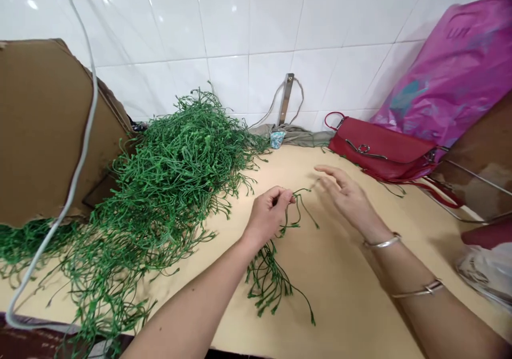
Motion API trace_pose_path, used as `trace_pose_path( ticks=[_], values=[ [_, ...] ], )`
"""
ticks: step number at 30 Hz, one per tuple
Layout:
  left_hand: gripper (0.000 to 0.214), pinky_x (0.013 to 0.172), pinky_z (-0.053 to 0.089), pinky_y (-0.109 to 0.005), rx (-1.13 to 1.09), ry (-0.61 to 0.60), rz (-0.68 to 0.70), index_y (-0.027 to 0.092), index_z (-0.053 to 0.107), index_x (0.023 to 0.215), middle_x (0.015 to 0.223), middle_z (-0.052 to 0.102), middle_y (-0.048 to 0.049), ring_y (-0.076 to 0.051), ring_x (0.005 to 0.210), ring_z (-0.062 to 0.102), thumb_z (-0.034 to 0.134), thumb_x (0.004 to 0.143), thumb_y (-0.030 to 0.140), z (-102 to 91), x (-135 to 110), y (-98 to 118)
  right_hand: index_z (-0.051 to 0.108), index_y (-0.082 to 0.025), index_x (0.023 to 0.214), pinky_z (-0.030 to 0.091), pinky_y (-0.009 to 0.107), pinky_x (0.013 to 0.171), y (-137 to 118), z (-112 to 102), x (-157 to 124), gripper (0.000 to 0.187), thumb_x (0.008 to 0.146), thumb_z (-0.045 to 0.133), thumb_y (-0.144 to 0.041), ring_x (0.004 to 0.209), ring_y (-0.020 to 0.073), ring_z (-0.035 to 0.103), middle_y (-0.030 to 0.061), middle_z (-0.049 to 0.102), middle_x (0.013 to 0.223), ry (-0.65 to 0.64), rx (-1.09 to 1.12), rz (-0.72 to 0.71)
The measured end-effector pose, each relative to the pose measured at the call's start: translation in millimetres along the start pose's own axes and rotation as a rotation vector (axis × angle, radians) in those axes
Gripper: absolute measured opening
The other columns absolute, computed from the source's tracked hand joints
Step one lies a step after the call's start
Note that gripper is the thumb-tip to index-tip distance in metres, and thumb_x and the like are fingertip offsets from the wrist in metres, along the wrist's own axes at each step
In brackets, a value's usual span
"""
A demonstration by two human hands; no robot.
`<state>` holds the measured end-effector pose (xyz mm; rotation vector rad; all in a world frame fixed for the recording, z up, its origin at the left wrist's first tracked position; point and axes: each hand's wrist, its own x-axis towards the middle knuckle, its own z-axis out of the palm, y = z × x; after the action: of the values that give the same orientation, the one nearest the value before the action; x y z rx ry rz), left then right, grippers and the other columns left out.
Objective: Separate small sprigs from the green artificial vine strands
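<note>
Several thin green strands made up the sprig (298,194) shown in the head view, the only view supplied. The left hand (272,209) pinched it between thumb and forefinger; the other fingers were curled in. The right hand (346,196) stood just beside the tips, fingers apart and slightly blurred, with nothing visible between them.

Position: the sprig was above the pale tabletop (332,295), to the right of the large green pile (188,156). A smaller bunch (272,279) lay below the left wrist.

Handling: the strands looked like moulded plastic and were judged light, springy and hard to break. Slipperiness could not be determined. Tangling was judged the main risk, since the branched tips could hook neighbouring strands. The best hold appeared to be the gathered part beside the thumb, rather than a single tip.

Orientation: from the pinch, one strand ran rightward, nearly level, toward the right hand; another slanted down and right; others drooped. The hidden end could not be traced. The smaller bunch had its long axis toward the near table edge, tips fanned that way.
</note>
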<state>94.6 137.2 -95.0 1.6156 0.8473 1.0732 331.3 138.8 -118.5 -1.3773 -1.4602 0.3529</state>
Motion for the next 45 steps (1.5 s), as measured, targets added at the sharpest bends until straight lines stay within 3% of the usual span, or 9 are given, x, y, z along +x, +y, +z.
trace_pose_path(
  ticks=[3,9,15,24,28,32,34,38,45],
  values=[
    [0.040,0.064,0.032,-0.024,0.037,0.006,0.016,0.012,0.065,0.086,0.067,0.045,0.0012,-0.011,0.066,0.040,0.052,0.095,0.050,2.5,2,-7,0.068,-0.020,0.123,0.036,0.031,0.125,-24,19,-9,0.063,0.092,0.047,-0.071,0.136,0.0137,0.048,0.0040,0.053,0.137,-0.136,0.026,-0.055],
    [0.041,0.064,0.034,-0.023,0.087,-0.003,0.017,0.012,0.067,0.087,0.071,0.052,0.0005,-0.010,0.068,0.043,0.053,0.096,0.049,-3.7,5,-12,0.068,-0.016,0.118,0.050,0.020,0.112,-41,33,-19,0.058,0.095,0.051,-0.065,0.127,0.0095,0.057,0.0056,0.056,0.133,-0.438,0.269,-0.003],
    [0.042,0.061,0.034,-0.022,0.083,-0.041,-0.030,0.012,0.065,0.081,0.070,0.054,0.0003,-0.010,0.066,0.043,0.060,0.088,0.054,-4.6,7,-19,0.067,-0.013,0.108,0.053,0.012,0.098,-24,31,-17,0.046,0.099,0.050,-0.055,0.109,0.0027,0.064,0.0035,0.063,0.116,-0.468,0.154,-0.186],
    [0.032,0.062,0.032,-0.023,0.181,-0.050,-0.045,0.013,0.061,0.072,0.066,0.052,0.0016,-0.009,0.063,0.042,0.060,0.086,0.043,-0.1,6,-18,0.063,-0.013,0.091,0.046,0.025,0.092,0,20,-4,0.039,0.100,0.042,-0.044,0.103,0.0105,0.055,0.0067,0.061,0.101,-0.386,-0.169,-0.427],
    [0.038,0.060,0.033,-0.023,0.129,0.033,-0.042,0.013,0.064,0.077,0.065,0.052,0.0009,-0.010,0.062,0.042,0.060,0.087,0.049,-4.0,2,-13,0.053,-0.010,0.080,0.036,0.026,0.073,21,-14,9,0.034,0.096,0.040,-0.037,0.074,0.0098,0.044,0.0094,0.053,0.081,-0.088,-0.280,-0.341],
    [0.036,0.064,0.039,-0.023,0.074,0.054,-0.005,0.013,0.069,0.083,0.067,0.054,-0.0007,-0.011,0.065,0.047,0.058,0.090,0.046,1.0,2,-14,0.063,-0.011,0.110,0.033,0.043,0.108,18,-15,8,0.047,0.093,0.048,-0.053,0.118,0.0218,0.048,0.0136,0.056,0.121,0.112,-0.265,-0.303],
    [0.031,0.072,0.043,-0.024,0.081,0.100,0.022,0.013,0.074,0.087,0.080,0.058,-0.0041,-0.012,0.076,0.053,0.061,0.090,0.041,4.6,4,-17,0.065,-0.014,0.117,0.028,0.047,0.118,4,3,0,0.053,0.092,0.051,-0.059,0.130,0.0228,0.044,0.0105,0.053,0.132,0.005,-0.175,-0.273],
    [0.025,0.075,0.044,-0.023,0.100,0.188,0.054,0.015,0.076,0.087,0.090,0.060,-0.0055,-0.013,0.083,0.056,0.067,0.087,0.037,4.5,7,-20,0.066,-0.014,0.110,0.049,0.030,0.104,-25,38,-16,0.063,0.091,0.051,-0.071,0.109,0.0119,0.060,0.0079,0.062,0.115,-0.261,0.016,-0.176],
    [0.021,0.081,0.044,-0.026,0.140,0.156,0.081,0.016,0.073,0.085,0.088,0.069,-0.0031,-0.015,0.087,0.062,0.069,0.088,0.036,-1.1,8,-16,0.062,-0.007,0.099,0.051,0.016,0.077,-35,34,-20,0.068,0.087,0.056,-0.073,0.085,0.0069,0.060,0.0102,0.064,0.096,-0.362,0.220,0.057]
  ],
)
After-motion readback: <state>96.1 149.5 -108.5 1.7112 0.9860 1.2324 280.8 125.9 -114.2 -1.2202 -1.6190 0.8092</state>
